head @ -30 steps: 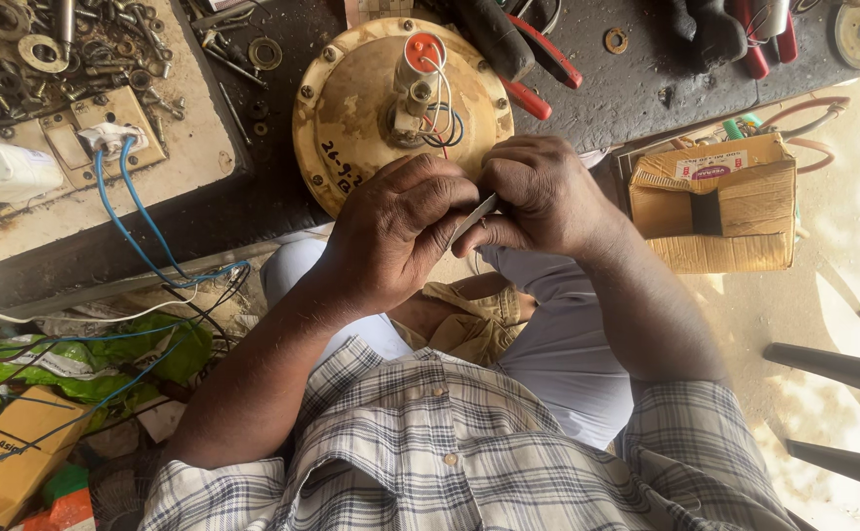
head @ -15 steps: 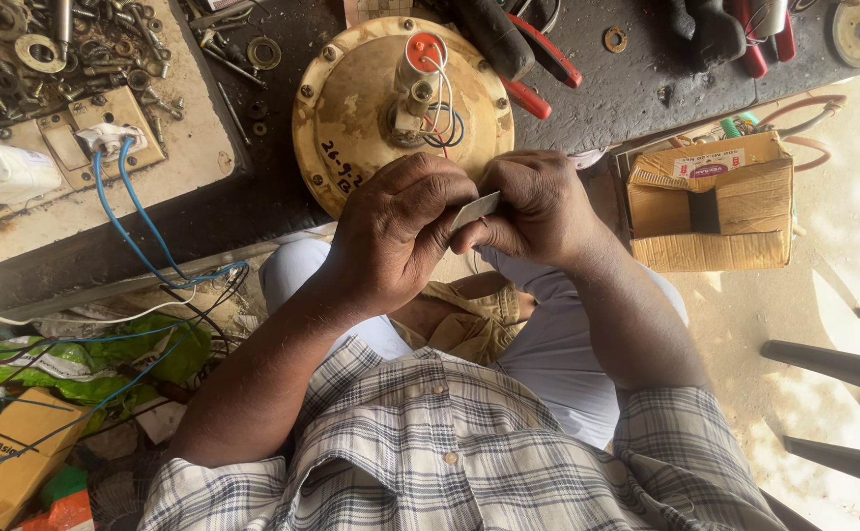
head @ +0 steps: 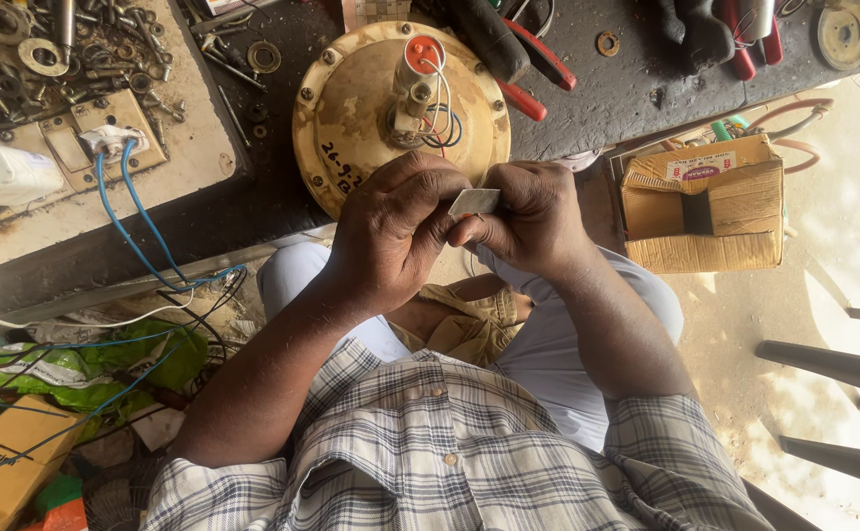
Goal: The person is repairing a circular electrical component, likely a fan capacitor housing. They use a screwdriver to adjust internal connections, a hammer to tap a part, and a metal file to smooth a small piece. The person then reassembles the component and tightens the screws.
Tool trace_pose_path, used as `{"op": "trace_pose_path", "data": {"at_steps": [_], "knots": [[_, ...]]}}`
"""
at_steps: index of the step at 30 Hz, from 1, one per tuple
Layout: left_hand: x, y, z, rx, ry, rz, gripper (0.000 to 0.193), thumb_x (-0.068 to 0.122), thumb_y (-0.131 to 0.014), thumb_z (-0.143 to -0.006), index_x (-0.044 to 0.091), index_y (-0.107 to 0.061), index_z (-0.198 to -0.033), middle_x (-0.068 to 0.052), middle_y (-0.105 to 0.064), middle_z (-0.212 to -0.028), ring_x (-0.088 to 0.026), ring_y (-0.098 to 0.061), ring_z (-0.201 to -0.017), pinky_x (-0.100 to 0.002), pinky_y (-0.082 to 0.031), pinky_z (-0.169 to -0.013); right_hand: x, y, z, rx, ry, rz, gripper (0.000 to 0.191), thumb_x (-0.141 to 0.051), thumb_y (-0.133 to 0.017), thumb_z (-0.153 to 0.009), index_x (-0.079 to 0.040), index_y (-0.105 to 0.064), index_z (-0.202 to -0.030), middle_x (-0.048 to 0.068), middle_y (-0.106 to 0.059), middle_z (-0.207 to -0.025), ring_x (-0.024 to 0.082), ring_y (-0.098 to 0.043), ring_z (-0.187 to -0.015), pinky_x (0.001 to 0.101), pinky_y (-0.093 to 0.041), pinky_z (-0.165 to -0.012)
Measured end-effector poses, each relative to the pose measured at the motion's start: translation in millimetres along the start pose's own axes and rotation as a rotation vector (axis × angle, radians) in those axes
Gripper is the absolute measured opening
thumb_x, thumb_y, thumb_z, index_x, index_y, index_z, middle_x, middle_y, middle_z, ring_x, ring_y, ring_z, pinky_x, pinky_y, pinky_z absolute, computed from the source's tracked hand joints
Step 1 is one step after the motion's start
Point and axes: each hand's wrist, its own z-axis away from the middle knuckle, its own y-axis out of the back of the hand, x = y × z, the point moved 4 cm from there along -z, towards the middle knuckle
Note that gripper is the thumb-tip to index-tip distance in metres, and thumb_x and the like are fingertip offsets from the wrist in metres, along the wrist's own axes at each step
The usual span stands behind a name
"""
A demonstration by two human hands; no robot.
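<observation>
Both hands meet in front of me over my lap. My left hand [head: 391, 231] and my right hand [head: 528, 216] pinch a small flat pale grey piece [head: 474, 202] between their fingertips. Just beyond the hands, on the dark workbench [head: 627, 93], lies a round yellow motor housing [head: 351, 98] with a red-topped part and white wires at its centre. What the small piece is made of I cannot tell.
Red-handled pliers [head: 533, 64] lie beside the housing. A heap of washers and bolts [head: 37, 49] and a switch plate with blue wires [head: 115, 147] are at the left. A cardboard box [head: 705, 206] stands at the right, chair legs [head: 833, 364] lower right.
The small piece has turned from edge-on and dark to flat and pale, facing me. Both hands stayed close together and shifted slightly.
</observation>
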Motion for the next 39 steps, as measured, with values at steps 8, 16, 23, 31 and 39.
{"op": "trace_pose_path", "data": {"at_steps": [8, 16, 23, 31, 39], "knots": [[1, -3, -1, 0.048, -0.004, -0.012, 0.009, 0.011, -0.068, -0.106, 0.006, -0.065, -0.113, -0.007, -0.067, -0.108, -0.023, -0.071, -0.100, -0.035, -0.058, -0.086, -2, 5, 18, 0.139, -0.083, -0.048, 0.060, -0.051, -0.084, -0.086, -0.004, -0.056, -0.110, 0.006, -0.065, -0.096, 0.014, -0.062, -0.080, 0.0281, -0.052, -0.072], [1, -5, 0, 0.033, 0.021, -0.012, 0.010, 0.008, -0.071, -0.103, 0.006, -0.064, -0.110, -0.006, -0.066, -0.106, -0.020, -0.070, -0.094, -0.033, -0.058, -0.081, -3, 6, 56, 0.233, -0.457, 0.051, 0.042, -0.017, -0.064, -0.107, 0.000, -0.044, -0.140, 0.006, -0.060, -0.097, 0.015, -0.059, -0.086, 0.0311, -0.051, -0.080], [3, -4, 1, 0.015, -0.028, -0.059, 0.012, 0.004, -0.071, -0.102, 0.005, -0.063, -0.110, -0.007, -0.065, -0.107, -0.022, -0.070, -0.096, -0.034, -0.057, -0.083, -7, -3, 73, 0.161, -0.522, -0.126, 0.037, -0.008, -0.051, -0.108, 0.000, -0.046, -0.144, 0.006, -0.066, -0.100, 0.012, -0.068, -0.092, 0.0292, -0.055, -0.084], [2, -6, 2, 0.020, -0.030, -0.055, 0.012, 0.005, -0.071, -0.102, 0.005, -0.062, -0.110, -0.008, -0.065, -0.107, -0.024, -0.069, -0.100, -0.036, -0.058, -0.087, -10, -20, 76, 0.209, -0.373, -0.359, 0.033, -0.002, -0.050, -0.111, 0.001, -0.044, -0.143, 0.008, -0.067, -0.108, 0.012, -0.065, -0.096, 0.0277, -0.056, -0.087], [-3, -4, 7, 0.153, -0.027, 0.001, 0.016, 0.004, -0.075, -0.102, 0.005, -0.062, -0.111, -0.006, -0.067, -0.109, -0.024, -0.070, -0.105, -0.032, -0.059, -0.087, -8, -26, 78, 0.303, -0.344, -0.624, 0.022, -0.002, -0.048, -0.113, -0.001, -0.045, -0.134, 0.013, -0.069, -0.115, 0.009, -0.061, -0.081, 0.0243, -0.053, -0.072]]}}
